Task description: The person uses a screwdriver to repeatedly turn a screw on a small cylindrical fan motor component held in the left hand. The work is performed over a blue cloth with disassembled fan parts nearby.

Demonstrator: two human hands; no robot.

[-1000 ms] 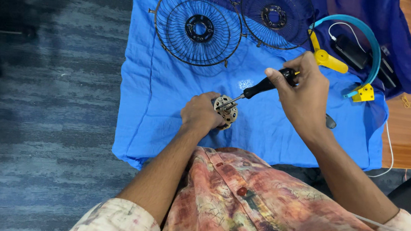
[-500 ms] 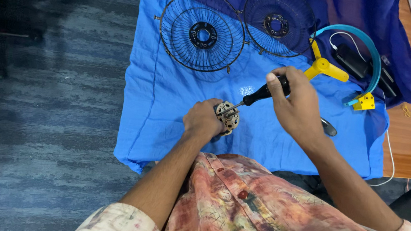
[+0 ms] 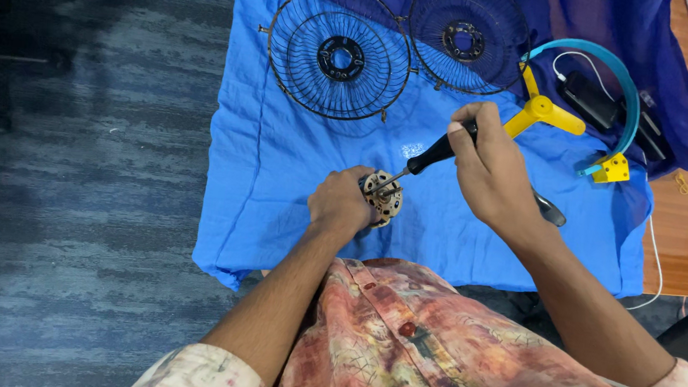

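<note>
Left hand point(image 3: 341, 206) fingers gripping small round motor point(image 3: 383, 197) over near-centre of blue cloth point(image 3: 279, 171). Right hand point(image 3: 491, 171) fingers closed on black-handled screwdriver point(image 3: 430, 155), tip apparently touching motor.

Patterned shirt point(image 3: 430, 350) in rust, pink and cream worn, dark red buttons down the front, sleeves rolled above forearms, left hand point(image 3: 341, 204) and right hand point(image 3: 491, 169) left bare

Bright blue cloth point(image 3: 279, 171), black wire fan grilles point(image 3: 340, 50), yellow-and-teal frame point(image 3: 550, 112), orange-patterned shirt point(image 3: 430, 350).
</note>
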